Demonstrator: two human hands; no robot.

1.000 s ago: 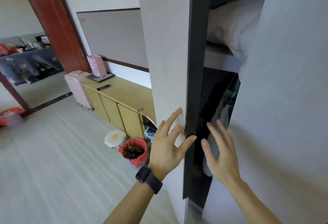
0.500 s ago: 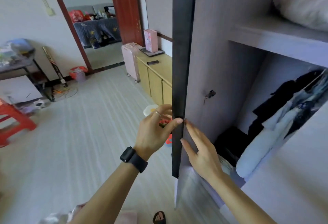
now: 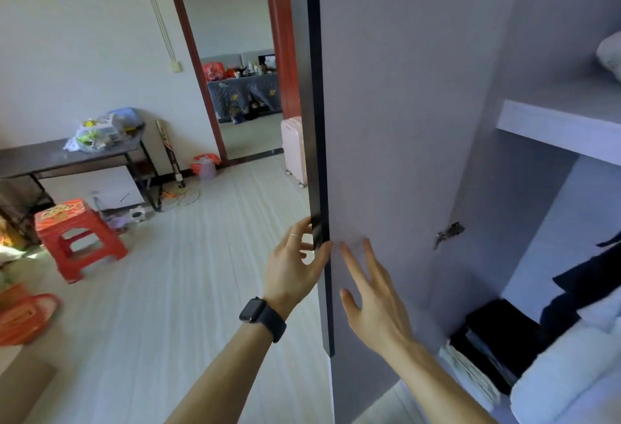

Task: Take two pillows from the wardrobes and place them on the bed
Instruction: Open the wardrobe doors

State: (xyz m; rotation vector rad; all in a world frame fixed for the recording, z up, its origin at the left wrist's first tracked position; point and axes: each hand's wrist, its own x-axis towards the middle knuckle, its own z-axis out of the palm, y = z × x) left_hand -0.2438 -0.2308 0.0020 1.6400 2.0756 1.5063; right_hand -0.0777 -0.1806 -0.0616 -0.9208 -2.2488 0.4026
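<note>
White pillow (image 3: 610, 55) on upper wardrobe shelf (image 3: 557, 121), at about two o'clock from centre, only its rounded end in view at the right edge. Below the shelf, at four o'clock, hanging dark clothes (image 3: 584, 275) and folded linen (image 3: 470, 373) on the wardrobe floor. No second pillow in view, no bed in view.

Wardrobe door (image 3: 396, 121) standing wide open, grey inner face toward the camera, dark edge running from twelve o'clock down to centre. Left hand (image 3: 295, 269), with ring and black wristwatch (image 3: 262, 317), curled round the door's edge, thumb and fingers on either side, gripping it lightly. Right hand (image 3: 373, 296) open, fingers spread, flat against or just off the inner face beside the edge; contact hard to tell.

Step in hand, by judgement: opening the wardrobe, nothing picked up yet. Next move calls for letting go of the door and reaching up and right, toward two o'clock, for the pillow with both hands, a soft bulky load.

Beyond, at nine o'clock: red stool (image 3: 77, 235), dark bench (image 3: 50, 158) with bags, doorway (image 3: 235, 53) at eleven o'clock, pink suitcase (image 3: 293, 151) beside it.
</note>
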